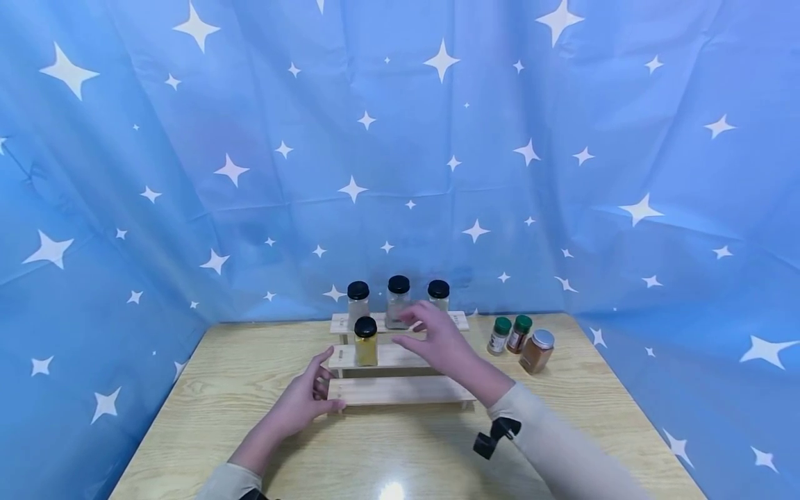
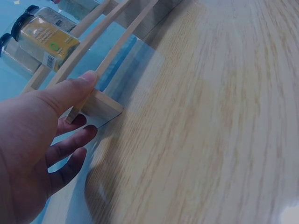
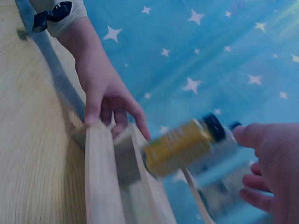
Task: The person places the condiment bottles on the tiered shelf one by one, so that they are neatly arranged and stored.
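Observation:
A three-tier wooden spice rack point(image 1: 400, 392) stands on the table. My left hand point(image 1: 302, 399) grips the left end of its lowest shelf, thumb on top, as the left wrist view also shows point(image 2: 42, 135). On the middle shelf, toward the left, stands a black-capped spice jar of yellow powder point(image 1: 366, 351). Above the shelves to the right of that jar is my right hand point(image 1: 440, 344), fingers loosely bent with nothing between them. Three black-capped jars stand on the top shelf: a left jar point(image 1: 357, 309), a middle jar point(image 1: 397, 305) and a right jar point(image 1: 439, 295), partly hidden by my right hand.
Right of the rack stand two green-capped spice bottles point(image 1: 498, 337) and a silver-lidded jar of reddish-brown contents point(image 1: 537, 353). A blue star-patterned curtain point(image 1: 406, 160) hangs behind and beside the wooden table point(image 1: 237, 375).

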`<action>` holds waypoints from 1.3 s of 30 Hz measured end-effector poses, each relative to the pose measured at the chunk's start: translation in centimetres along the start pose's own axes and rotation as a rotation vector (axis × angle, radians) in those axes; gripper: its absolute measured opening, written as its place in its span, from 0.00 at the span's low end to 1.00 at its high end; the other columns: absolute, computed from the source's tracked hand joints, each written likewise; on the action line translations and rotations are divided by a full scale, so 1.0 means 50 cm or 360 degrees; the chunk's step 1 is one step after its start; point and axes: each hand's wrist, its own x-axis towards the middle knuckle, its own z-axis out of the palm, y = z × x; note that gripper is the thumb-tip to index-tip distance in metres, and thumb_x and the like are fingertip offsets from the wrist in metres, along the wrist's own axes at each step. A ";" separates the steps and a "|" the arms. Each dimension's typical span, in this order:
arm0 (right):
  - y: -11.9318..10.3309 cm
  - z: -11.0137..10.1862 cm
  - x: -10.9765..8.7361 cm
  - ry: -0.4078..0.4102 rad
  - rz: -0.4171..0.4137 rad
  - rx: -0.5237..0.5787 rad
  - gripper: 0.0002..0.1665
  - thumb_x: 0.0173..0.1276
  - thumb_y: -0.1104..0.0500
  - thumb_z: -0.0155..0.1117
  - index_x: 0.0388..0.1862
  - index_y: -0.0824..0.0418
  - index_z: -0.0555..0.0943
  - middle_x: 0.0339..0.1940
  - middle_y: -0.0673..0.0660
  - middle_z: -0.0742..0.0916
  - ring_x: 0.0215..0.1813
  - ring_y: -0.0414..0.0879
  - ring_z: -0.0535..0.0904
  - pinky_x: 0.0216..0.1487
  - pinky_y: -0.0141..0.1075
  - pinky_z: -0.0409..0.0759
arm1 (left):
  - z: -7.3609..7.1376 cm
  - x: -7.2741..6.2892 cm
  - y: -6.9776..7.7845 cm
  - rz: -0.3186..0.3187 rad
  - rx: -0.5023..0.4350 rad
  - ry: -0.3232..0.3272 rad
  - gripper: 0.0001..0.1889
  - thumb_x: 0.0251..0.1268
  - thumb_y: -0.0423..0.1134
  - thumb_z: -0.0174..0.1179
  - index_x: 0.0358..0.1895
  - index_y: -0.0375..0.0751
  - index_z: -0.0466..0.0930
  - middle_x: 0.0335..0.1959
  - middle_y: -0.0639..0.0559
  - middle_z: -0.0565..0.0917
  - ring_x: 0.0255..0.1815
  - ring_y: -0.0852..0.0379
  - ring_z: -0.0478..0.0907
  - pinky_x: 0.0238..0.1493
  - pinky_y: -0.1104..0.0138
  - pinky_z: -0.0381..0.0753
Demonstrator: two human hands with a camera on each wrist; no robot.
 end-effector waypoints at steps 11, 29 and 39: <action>0.127 -0.160 -0.099 0.0243 0.0168 -0.0253 0.22 0.75 0.58 0.80 0.64 0.60 0.86 0.56 0.58 0.86 0.56 0.59 0.85 0.56 0.56 0.87 | -0.003 -0.010 0.003 -0.0046 0.0011 0.0016 0.62 0.61 0.41 0.85 0.92 0.55 0.50 0.58 0.48 0.79 0.43 0.54 0.81 0.44 0.64 0.86; 0.320 -0.266 -0.255 0.0431 0.0502 -0.0443 0.40 0.74 0.61 0.80 0.78 0.72 0.72 0.72 0.74 0.73 0.68 0.72 0.73 0.61 0.69 0.79 | 0.000 -0.002 0.011 -0.0025 -0.0011 -0.0003 0.62 0.61 0.40 0.85 0.92 0.58 0.51 0.57 0.48 0.79 0.42 0.53 0.80 0.43 0.65 0.85; 0.376 -0.244 -0.275 0.0434 0.0668 -0.0214 0.51 0.76 0.59 0.79 0.86 0.70 0.61 0.73 0.77 0.71 0.70 0.73 0.73 0.67 0.71 0.77 | 0.001 -0.003 0.011 -0.0011 -0.0027 -0.0015 0.61 0.62 0.39 0.84 0.92 0.58 0.50 0.58 0.47 0.78 0.43 0.53 0.79 0.43 0.65 0.85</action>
